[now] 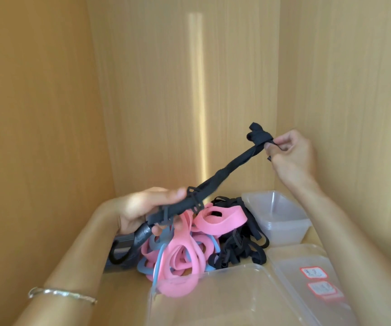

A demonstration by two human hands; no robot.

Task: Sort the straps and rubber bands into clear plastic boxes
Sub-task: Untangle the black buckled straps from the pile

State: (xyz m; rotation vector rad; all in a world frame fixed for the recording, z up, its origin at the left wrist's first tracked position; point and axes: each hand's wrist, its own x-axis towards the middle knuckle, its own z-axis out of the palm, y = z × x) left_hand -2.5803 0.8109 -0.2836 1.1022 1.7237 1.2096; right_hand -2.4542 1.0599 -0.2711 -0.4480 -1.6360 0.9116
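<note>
Head view, item one: black strap (pixel 222 177), fabric, twisted rope-like, plastic sliders near its lower end, held taut on a slant in the air above the pile; lower end gripped in the curled fingers of the left hand (pixel 142 208); upper end bunched, pinched between thumb and fingers of the right hand (pixel 293 156). Beneath: pink rubber bands (pixel 215 220), wide and flat, tangled with blue bands (pixel 158 264) and loose black straps (pixel 237 250); small clear box (pixel 281 222) just right of the pile; large clear box (pixel 225 300) in front, touching the pile.
</note>
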